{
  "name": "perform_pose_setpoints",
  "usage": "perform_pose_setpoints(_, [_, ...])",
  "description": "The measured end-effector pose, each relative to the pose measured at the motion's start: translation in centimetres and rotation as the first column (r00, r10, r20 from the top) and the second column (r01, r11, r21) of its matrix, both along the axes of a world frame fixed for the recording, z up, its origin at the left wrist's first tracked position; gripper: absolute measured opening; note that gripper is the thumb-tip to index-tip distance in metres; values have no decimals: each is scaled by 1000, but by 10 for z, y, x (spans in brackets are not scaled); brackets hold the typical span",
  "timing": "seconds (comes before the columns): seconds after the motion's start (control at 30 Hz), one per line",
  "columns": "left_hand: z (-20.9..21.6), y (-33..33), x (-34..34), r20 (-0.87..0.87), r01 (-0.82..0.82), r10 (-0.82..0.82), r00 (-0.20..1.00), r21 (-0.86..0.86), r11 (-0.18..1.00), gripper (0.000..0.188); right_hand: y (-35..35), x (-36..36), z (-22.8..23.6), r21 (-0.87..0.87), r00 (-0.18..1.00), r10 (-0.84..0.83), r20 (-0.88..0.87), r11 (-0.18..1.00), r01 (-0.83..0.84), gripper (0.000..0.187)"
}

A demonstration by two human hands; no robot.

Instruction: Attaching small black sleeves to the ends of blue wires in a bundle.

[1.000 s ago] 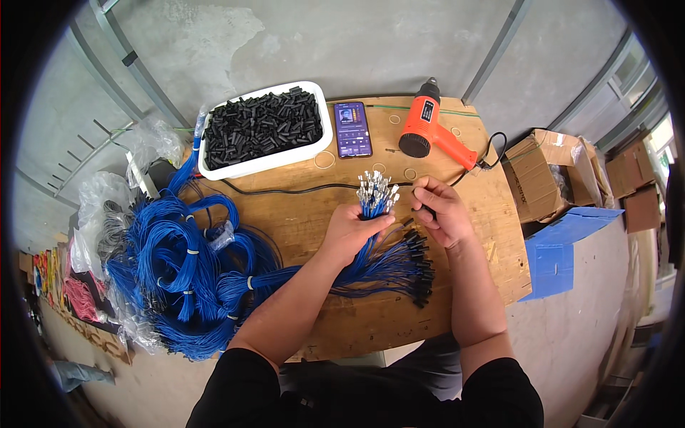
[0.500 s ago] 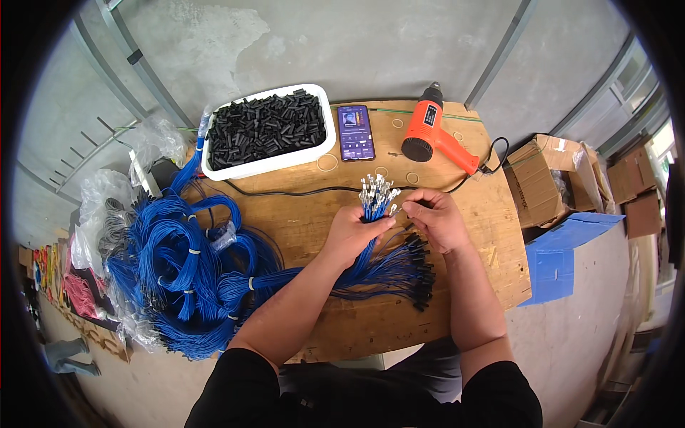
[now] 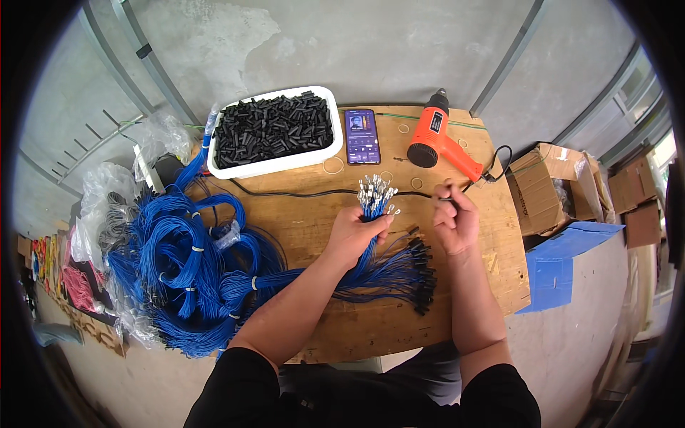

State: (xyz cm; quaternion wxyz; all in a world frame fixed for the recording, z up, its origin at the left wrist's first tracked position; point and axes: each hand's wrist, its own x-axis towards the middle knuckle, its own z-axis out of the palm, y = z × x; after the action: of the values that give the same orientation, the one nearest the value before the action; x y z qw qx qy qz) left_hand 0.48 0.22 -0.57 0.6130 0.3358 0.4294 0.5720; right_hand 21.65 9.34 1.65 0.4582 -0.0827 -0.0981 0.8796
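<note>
My left hand (image 3: 353,234) is closed around a bundle of blue wires, whose bare silvery-white terminals (image 3: 376,194) stick up above the fist. To its right, my right hand (image 3: 457,220) is raised apart from the bundle with its fingers curled in. A small dark thing seems to show at those fingertips, too blurred to name. Between the forearms, blue wires (image 3: 364,284) fan out to the right and end in black sleeves (image 3: 419,274). More blue wire coils (image 3: 168,239), tied with pale bands, lie heaped at the left.
Along the table's back stand a white tray (image 3: 278,168) of short black tubes, a phone (image 3: 362,137) and an orange heat gun (image 3: 448,151). A black cord (image 3: 300,193) crosses the wood, with rubber bands (image 3: 333,165) near it. Cardboard boxes (image 3: 535,192) sit beyond the right edge.
My right hand has moved right and slightly up, away from the terminals, and its fingers have curled. My left hand keeps its hold on the wires. The view has shifted slightly.
</note>
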Motion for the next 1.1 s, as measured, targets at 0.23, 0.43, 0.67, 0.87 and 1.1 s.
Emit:
perform_pose_setpoints(0.23, [0, 0, -1, -2, 4, -4, 1000, -20, 1000, 13, 13, 15, -4, -34, 990, -31, -140, 999, 27, 13])
perform_pose_setpoints(0.43, [0, 0, 0, -24, 14, -15, 1000, -20, 1000, 13, 17, 13, -13, -49, 998, -23, -67, 999, 20, 11])
perform_pose_setpoints(0.67, [4, -1, 1, -10, 6, -6, 1000, -40, 999, 12, 13, 12, -2, -26, 1000, 10, -18, 1000, -11, 12])
perform_pose_setpoints(0.87, [2, -1, 1, -20, 6, -6, 1000, -21, 1000, 10, 10, 6, -7, -60, 988, 107, 108, 993, -101, 10])
perform_pose_setpoints(1.1, [1, -1, 0, -34, -15, 14, 999, -37, 999, 12, 1, -8, -3, 164, 817, -64, 574, 986, -38, 7])
